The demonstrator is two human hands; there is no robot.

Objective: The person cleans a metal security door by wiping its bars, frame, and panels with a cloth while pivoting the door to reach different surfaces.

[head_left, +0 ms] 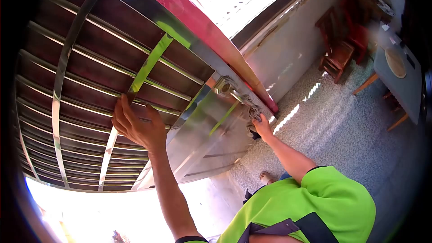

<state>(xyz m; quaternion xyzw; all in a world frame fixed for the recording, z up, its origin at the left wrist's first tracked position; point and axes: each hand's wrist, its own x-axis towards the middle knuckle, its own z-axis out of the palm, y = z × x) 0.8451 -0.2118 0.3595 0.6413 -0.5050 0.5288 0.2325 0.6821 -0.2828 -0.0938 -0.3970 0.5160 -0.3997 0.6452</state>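
A metal barred door fills the left of the view, its shiny slats crossed by flat strips. My left hand rests against one of these strips, fingers stretched upward and thumb apart. Farther right, a round lock plate with a lever handle sits on the door's smooth metal panel. Just beyond the lever, my right hand is closed on a crumpled greyish cloth close to the door's edge. A small dark piece hangs below that hand; I cannot tell what it is.
A red-pink frame strip runs along the door's edge, beside a pale wall. Wooden chairs and a grey table with an oval item on it stand at the right. The speckled floor carries bright sunlight stripes.
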